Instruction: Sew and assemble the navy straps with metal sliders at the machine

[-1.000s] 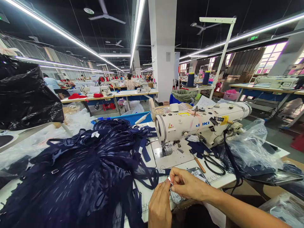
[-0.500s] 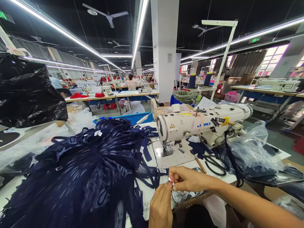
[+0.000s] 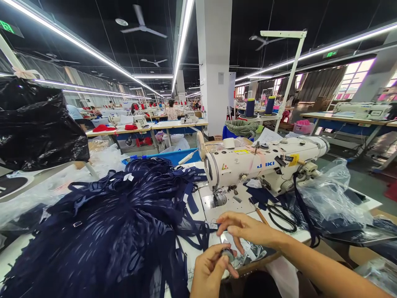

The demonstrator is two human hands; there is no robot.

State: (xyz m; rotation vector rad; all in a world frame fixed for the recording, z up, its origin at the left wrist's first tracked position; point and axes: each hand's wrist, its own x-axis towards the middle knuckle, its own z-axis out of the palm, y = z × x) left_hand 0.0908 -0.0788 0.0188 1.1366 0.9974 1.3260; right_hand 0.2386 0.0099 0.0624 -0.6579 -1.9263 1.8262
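My left hand [image 3: 212, 269] is low at the table's front edge, its fingers pinched round a small grey object [image 3: 228, 253] too small to name. My right hand [image 3: 245, 229] is just above it, with thumb and fingers drawn together near a small white tag. Under both hands lies a crinkled clear plastic bag [image 3: 248, 253]. A large heap of navy garments [image 3: 118, 223] covers the table to the left. Behind the hands stands a white sewing machine [image 3: 263, 163].
Black scissors [image 3: 281, 215] and a wooden-handled tool [image 3: 260, 215] lie on the machine bed. A clear plastic bag [image 3: 333, 192] sits to the right, a black plastic bag [image 3: 37, 124] at the left. Other workers sit at sewing tables far behind.
My hands have come apart: the left dropped lower with the small object, the right stayed above. The camera tilted slightly.
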